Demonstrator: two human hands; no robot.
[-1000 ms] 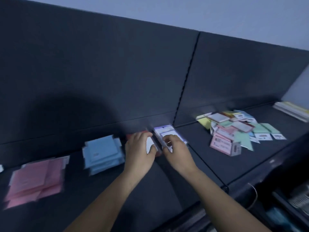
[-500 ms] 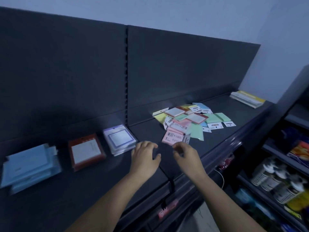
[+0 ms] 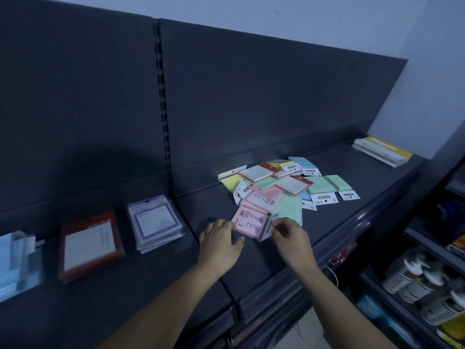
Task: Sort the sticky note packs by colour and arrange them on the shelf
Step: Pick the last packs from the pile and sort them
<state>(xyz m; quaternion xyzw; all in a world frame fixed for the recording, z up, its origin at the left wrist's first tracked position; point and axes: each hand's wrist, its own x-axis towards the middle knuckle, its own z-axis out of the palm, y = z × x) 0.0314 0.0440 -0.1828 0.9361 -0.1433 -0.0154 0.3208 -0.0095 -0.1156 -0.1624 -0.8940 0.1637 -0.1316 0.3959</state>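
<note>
Head view showed the left hand (image 3: 221, 244) and right hand (image 3: 289, 235) with loosely curled fingers at either side of a pink pack (image 3: 251, 222), touching its edges, at the near edge of the mixed pile (image 3: 289, 182) on the dark shelf (image 3: 339, 222); whether they gripped it was unclear.

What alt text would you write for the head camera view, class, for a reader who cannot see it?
Two bare hands, left hand and right hand, reach a pink sticky note pack at the near edge of a mixed-colour pile on a dark shelf. Left of them lie a purple-bordered stack, a red-framed pack and blue packs.
</note>
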